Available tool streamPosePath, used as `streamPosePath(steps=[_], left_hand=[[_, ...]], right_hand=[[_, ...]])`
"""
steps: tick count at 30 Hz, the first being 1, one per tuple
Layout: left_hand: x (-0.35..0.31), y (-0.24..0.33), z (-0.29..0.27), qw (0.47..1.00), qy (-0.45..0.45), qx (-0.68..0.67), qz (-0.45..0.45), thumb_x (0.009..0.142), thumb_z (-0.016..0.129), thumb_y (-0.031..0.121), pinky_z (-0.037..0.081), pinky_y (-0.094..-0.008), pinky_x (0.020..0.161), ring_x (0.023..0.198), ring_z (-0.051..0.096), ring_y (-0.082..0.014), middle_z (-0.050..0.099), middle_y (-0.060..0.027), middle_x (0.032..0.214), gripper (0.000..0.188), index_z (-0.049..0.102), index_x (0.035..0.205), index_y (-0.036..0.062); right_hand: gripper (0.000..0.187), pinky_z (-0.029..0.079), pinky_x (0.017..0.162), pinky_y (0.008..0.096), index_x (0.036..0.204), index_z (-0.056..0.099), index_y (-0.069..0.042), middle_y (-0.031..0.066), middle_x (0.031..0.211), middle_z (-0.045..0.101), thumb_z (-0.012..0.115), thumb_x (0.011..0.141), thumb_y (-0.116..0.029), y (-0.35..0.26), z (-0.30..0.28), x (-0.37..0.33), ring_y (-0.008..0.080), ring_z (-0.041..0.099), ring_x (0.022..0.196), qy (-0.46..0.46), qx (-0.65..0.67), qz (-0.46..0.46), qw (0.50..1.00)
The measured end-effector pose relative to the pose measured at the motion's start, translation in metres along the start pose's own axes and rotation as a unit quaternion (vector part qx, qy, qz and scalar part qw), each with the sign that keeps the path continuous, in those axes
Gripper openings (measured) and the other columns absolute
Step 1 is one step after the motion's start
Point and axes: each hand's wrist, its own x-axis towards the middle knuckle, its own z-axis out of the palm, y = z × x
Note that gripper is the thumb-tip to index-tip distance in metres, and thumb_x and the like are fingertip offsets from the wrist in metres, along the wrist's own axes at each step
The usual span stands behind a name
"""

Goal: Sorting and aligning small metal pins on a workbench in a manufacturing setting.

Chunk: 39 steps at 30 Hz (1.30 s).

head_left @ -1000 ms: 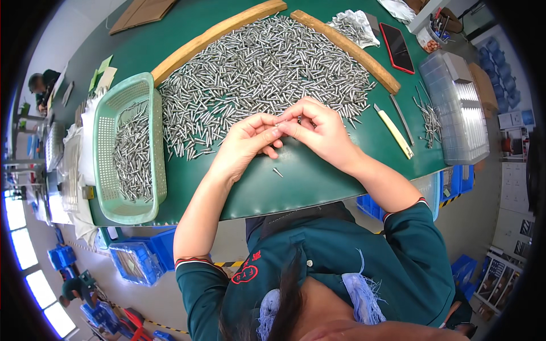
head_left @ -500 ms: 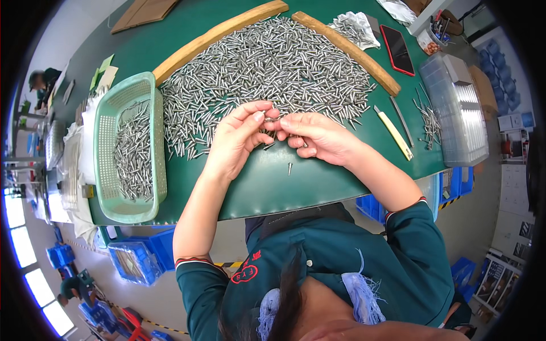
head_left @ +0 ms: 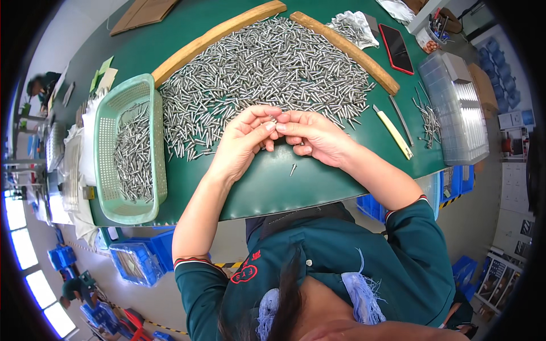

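Observation:
A big heap of small metal pins (head_left: 267, 71) covers the green table (head_left: 273, 187), fenced by two wooden strips (head_left: 216, 37). My left hand (head_left: 244, 142) and my right hand (head_left: 315, 136) meet fingertip to fingertip just in front of the heap, pinching a small metal pin (head_left: 273, 120) between them. One loose pin (head_left: 292, 169) lies on the table below my right hand. A green mesh basket (head_left: 108, 187) with several pins in it stands to my left.
A yellow-handled knife (head_left: 393, 132) and a thin metal tool (head_left: 401, 119) lie right of the heap. Further right are scattered pins (head_left: 426, 116), a clear plastic box (head_left: 455, 108) and a red phone (head_left: 396, 48). Blue crates (head_left: 133, 261) stand under the table edge.
Both hands have lifted slightly and drawn together, fingertips now joined on a pin. A loose pin on the table has shifted from below my left hand to below my right hand.

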Motion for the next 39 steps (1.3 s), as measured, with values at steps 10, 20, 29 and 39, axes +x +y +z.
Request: streamPosePath(steps=[10,20,29,39], left_hand=[[0.001,-0.001,0.001,0.993,0.081,0.073,0.037,0.087,0.061,0.009,0.04,-0.0172,0.057,0.066,0.049,-0.0043,0.061,-0.0012,0.092,0.015,0.061,0.101,0.0044],[0.002,-0.005,0.005,0.994,0.06,0.08,0.049,0.085,0.062,0.007,0.033,-0.0165,0.052,0.059,0.042,-0.0032,0.058,0.0004,0.079,0.012,0.061,0.097,0.0038],[0.001,-0.01,0.004,0.984,0.034,0.141,0.101,0.084,0.063,0.005,0.041,-0.018,0.063,0.066,0.047,-0.0037,0.055,0.0013,0.081,0.02,0.06,0.103,0.0023],[0.0,0.016,-0.01,0.992,0.066,-0.105,-0.002,0.089,0.053,0.008,0.049,-0.0315,0.085,0.102,0.055,-0.0185,0.055,-0.0106,0.111,0.039,0.044,0.125,-0.0026]], right_hand=[[0.018,0.031,0.045,0.0137,0.098,0.059,-0.007,-0.0037,0.082,0.056,0.06,0.089,-0.023,0.001,-0.005,0.0,-0.0004,0.043,0.06,-0.003,0.077,-0.016,0.997],[0.02,0.028,0.045,0.0134,0.1,0.058,-0.007,-0.005,0.082,0.054,0.058,0.091,-0.024,0.002,0.0,0.0,-0.0006,0.037,0.059,0.013,-0.012,-0.021,1.0],[0.023,0.025,0.044,0.0153,0.09,0.061,-0.007,-0.0054,0.076,0.056,0.055,0.092,-0.03,-0.007,0.007,-0.004,-0.0002,0.034,0.053,0.053,-0.229,-0.106,0.966],[0.025,0.045,0.051,0.0184,0.098,0.058,-0.004,0.0017,0.085,0.058,0.048,0.093,-0.026,-0.011,-0.001,-0.006,0.0067,0.055,0.069,0.007,0.109,0.009,0.994]])
